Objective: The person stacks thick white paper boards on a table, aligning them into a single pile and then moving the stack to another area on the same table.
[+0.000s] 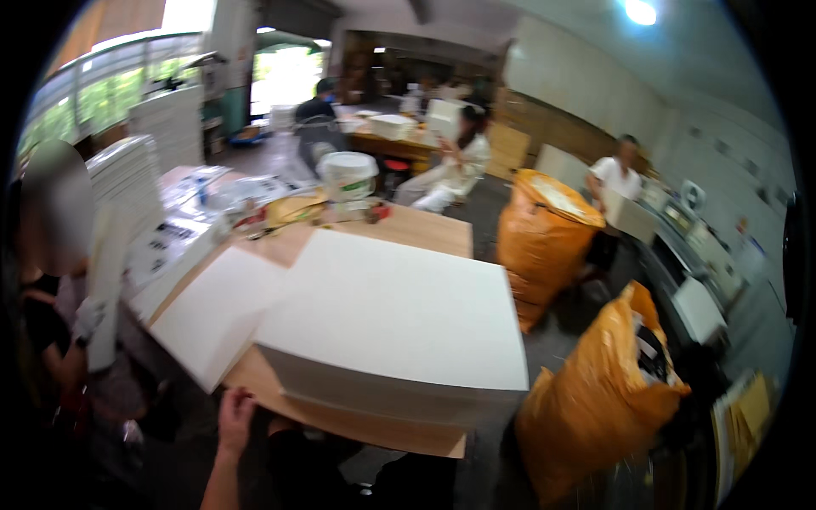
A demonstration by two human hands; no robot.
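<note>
My left hand is at the near edge of the wooden table, its fingers loosely bent and apart, with nothing visible in them. Just beyond it lies a flat white sheet, one corner reaching the table's front edge. To the right of that sheet a thick stack of large white sheets fills the near part of the table. Its front side is in shadow, and single layers are hard to make out. My right hand is out of view.
Two large orange sacks stand right of the table. A white bucket and plastic-wrapped packs occupy its far side. At left a gloved person holds a white board. Other people sit or stand farther back.
</note>
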